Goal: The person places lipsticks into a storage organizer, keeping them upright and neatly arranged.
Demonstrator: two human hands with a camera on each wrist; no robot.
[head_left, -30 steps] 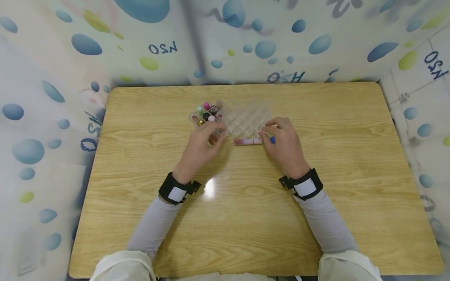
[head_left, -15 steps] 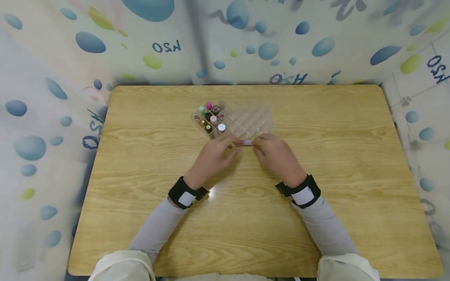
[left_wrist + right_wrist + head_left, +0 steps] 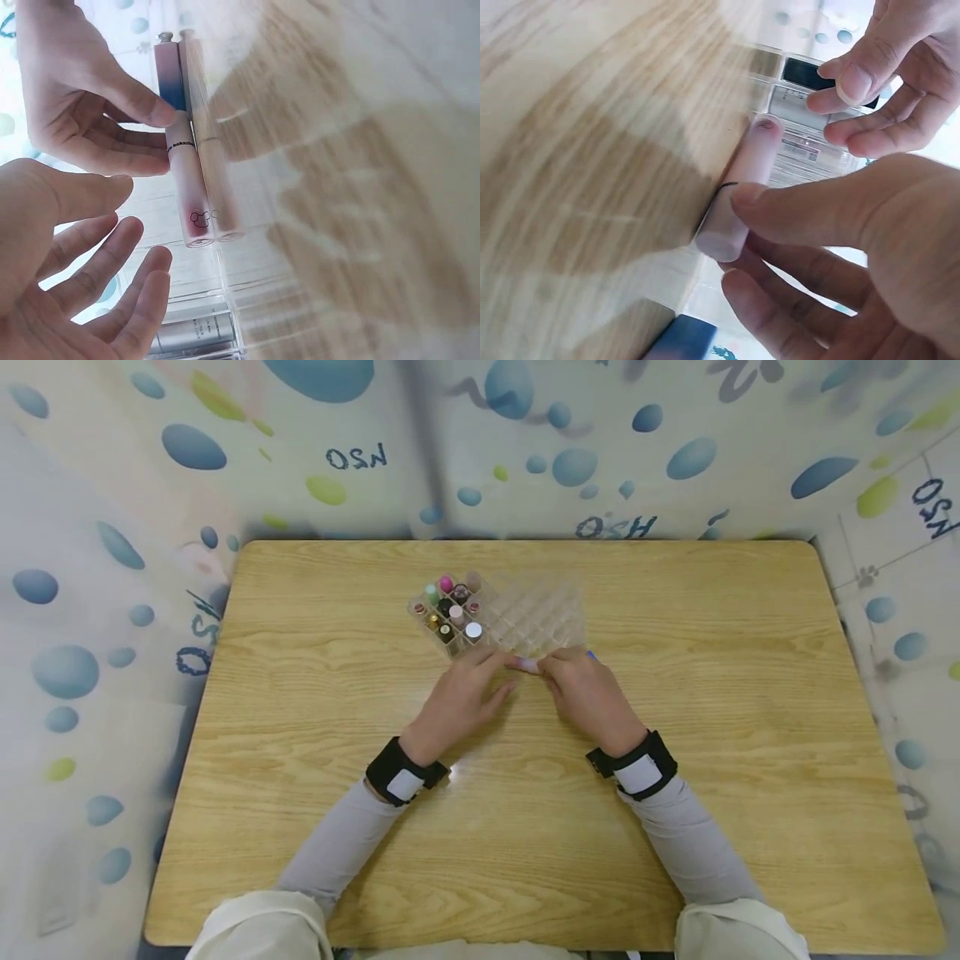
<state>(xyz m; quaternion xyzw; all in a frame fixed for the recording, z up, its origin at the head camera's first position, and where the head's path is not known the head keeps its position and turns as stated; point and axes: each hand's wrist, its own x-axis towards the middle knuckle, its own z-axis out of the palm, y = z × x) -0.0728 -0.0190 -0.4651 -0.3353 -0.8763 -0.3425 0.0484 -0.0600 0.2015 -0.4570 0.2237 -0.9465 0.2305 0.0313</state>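
My right hand [image 3: 588,693] pinches the capped end of a pink-and-white lip gloss tube [image 3: 754,157] between thumb and fingers. The tube lies along the front of a clear compartmented organizer [image 3: 536,610]. My left hand [image 3: 461,697] is beside the tube's other end, its fingers relaxed and apart from it in the left wrist view. Beyond the tube's cap, a second item with a blue part [image 3: 172,86] lies in line with it, partly behind the right hand. The shiny tabletop mirrors the tube and both hands.
The left part of the organizer holds several cosmetics, among them a bottle with a white cap [image 3: 473,631], a pink one [image 3: 446,584] and a mint-green one [image 3: 431,594]. Its right part shows bare clear dividers. A patterned wall [image 3: 510,468] stands behind the wooden table [image 3: 315,693].
My left hand has come right and toward me from the filled compartments. The right hand has moved left and down from the organizer's right corner onto the lip gloss tube.
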